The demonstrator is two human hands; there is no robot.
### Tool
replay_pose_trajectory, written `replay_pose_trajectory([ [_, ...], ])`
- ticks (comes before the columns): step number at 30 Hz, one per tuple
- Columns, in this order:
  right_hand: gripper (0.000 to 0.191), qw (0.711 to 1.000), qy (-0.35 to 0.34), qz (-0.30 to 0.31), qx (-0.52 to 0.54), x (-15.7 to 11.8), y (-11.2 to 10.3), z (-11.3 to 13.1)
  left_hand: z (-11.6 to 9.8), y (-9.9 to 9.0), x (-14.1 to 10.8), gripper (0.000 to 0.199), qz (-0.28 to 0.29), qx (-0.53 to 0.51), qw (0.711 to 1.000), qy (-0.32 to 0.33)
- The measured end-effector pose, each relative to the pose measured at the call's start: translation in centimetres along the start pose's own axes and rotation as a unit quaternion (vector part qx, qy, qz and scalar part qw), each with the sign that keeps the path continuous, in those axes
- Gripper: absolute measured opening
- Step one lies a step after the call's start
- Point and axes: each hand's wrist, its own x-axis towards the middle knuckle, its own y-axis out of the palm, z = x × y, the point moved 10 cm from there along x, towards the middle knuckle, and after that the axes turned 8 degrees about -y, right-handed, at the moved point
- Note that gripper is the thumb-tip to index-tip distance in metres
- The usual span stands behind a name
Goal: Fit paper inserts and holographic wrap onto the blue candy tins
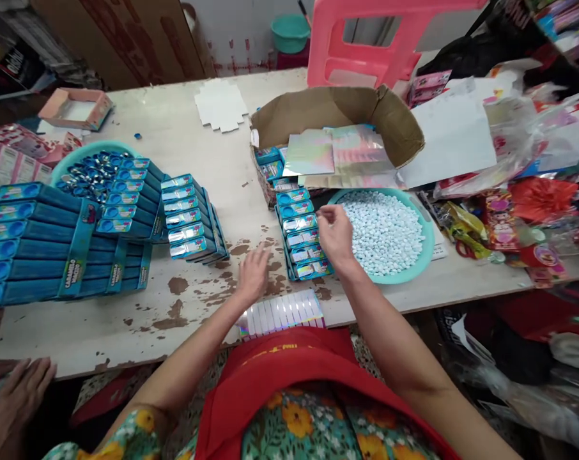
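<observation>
My right hand (336, 235) is above the right end of a row of small blue packs (299, 239). Its fingertips are pinched together, and what they hold, if anything, is too small to make out. Shiny strips show on the fronts of several packs. Just to the right stands a turquoise basin (428, 246) full of small pale candies (383, 233). My left hand (254, 273) rests low over the worn tabletop, left of the packs, with fingers loosely apart and nothing in them. Below it lies a sheet of silvery sticker strips (282, 314), against the red apron.
Another group of blue packs (188, 217) stands left, beside larger stacks (30, 246) and a basin of blue wrapped pieces (95, 169). A cut-down cardboard box (390, 128) holds shiny sheets (351, 153). Bags clutter the right. Another person's hand (18, 396) is at lower left.
</observation>
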Motion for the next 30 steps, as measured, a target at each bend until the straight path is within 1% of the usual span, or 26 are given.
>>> replay_pose_trajectory([
  [1, 0.019, 0.999, -0.036, -0.031, 0.003, -1.4, -1.3, 1.6, 2.3, 0.7, -0.8, 0.043, 0.027, 0.007, 0.999, -0.021],
  [2, 0.022, 0.996, -0.078, -0.048, 0.006, -3.1, -2.2, 3.3, 4.7, 1.8, -1.8, 0.037, 0.071, 0.008, 0.997, -0.04],
  [3, 0.022, 0.992, -0.121, -0.032, 0.022, -5.0, -2.3, 5.0, 6.9, 3.1, -2.9, 0.032, 0.123, 0.002, 0.991, -0.058],
  [4, 0.02, 0.984, -0.166, 0.022, 0.058, -7.2, -1.3, 6.6, 8.8, 4.4, -4.2, 0.027, 0.168, -0.017, 0.983, -0.077],
  [5, 0.019, 0.968, -0.202, 0.111, 0.1, -9.7, 0.6, 7.7, 10.4, 5.6, -5.4, 0.02, 0.202, -0.048, 0.973, -0.095],
  [6, 0.018, 0.946, -0.213, 0.205, 0.13, -12.3, 3.0, 8.2, 11.7, 6.5, -6.4, 0.014, 0.22, -0.084, 0.965, -0.114],
  [7, 0.017, 0.926, -0.203, 0.285, 0.142, -14.8, 5.6, 7.7, 12.6, 7.1, -7.2, 0.008, 0.226, -0.12, 0.958, -0.131],
  [8, 0.017, 0.91, -0.179, 0.35, 0.135, -17.0, 8.1, 6.7, 13.2, 7.6, -7.7, 0.004, 0.228, -0.15, 0.951, -0.143],
  [9, 0.019, 0.898, -0.153, 0.397, 0.115, -18.8, 10.5, 5.2, 13.6, 8.0, -8.2, 0.004, 0.232, -0.178, 0.944, -0.155],
  [10, 0.022, 0.886, -0.139, 0.433, 0.088, -20.4, 12.6, 3.9, 13.9, 8.4, -8.6, 0.006, 0.235, -0.21, 0.934, -0.169],
  [12, 0.032, 0.855, -0.156, 0.494, 0.034, -23.2, 16.3, 2.0, 14.1, 8.6, -9.1, 0.009, 0.227, -0.295, 0.906, -0.199],
  [13, 0.038, 0.835, -0.178, 0.52, 0.011, -24.5, 17.7, 1.6, 14.2, 8.6, -9.2, 0.009, 0.214, -0.338, 0.891, -0.215],
  [15, 0.049, 0.797, -0.224, 0.56, -0.026, -26.7, 19.5, 1.3, 14.7, 8.3, -9.5, 0.011, 0.178, -0.39, 0.869, -0.247],
  [17, 0.054, 0.768, -0.255, 0.585, -0.047, -28.4, 20.2, 1.4, 15.1, 8.1, -9.8, 0.014, 0.145, -0.396, 0.864, -0.276],
  [19, 0.053, 0.752, -0.269, 0.599, -0.055, -29.2, 20.2, 1.6, 15.3, 8.0, -10.0, 0.016, 0.126, -0.401, 0.86, -0.291],
  [20, 0.051, 0.752, -0.268, 0.6, -0.054, -29.3, 20.1, 1.7, 15.2, 7.9, -10.0, 0.017, 0.122, -0.402, 0.861, -0.288],
  [24, 0.058, 0.782, -0.234, 0.576, -0.045, -28.0, 19.5, 1.8, 14.6, 7.3, -9.7, 0.015, 0.115, -0.383, 0.88, -0.257],
  [26, 0.059, 0.778, -0.225, 0.584, -0.056, -28.0, 19.7, 1.6, 14.5, 7.4, -9.8, 0.016, 0.118, -0.386, 0.878, -0.259],
  [28, 0.052, 0.764, -0.232, 0.599, -0.063, -28.4, 19.8, 1.6, 14.6, 7.6, -10.0, 0.019, 0.119, -0.393, 0.871, -0.27],
  [30, 0.046, 0.757, -0.247, 0.602, -0.058, -28.7, 19.8, 1.8, 14.8, 7.8, -10.1, 0.022, 0.115, -0.393, 0.868, -0.282],
])
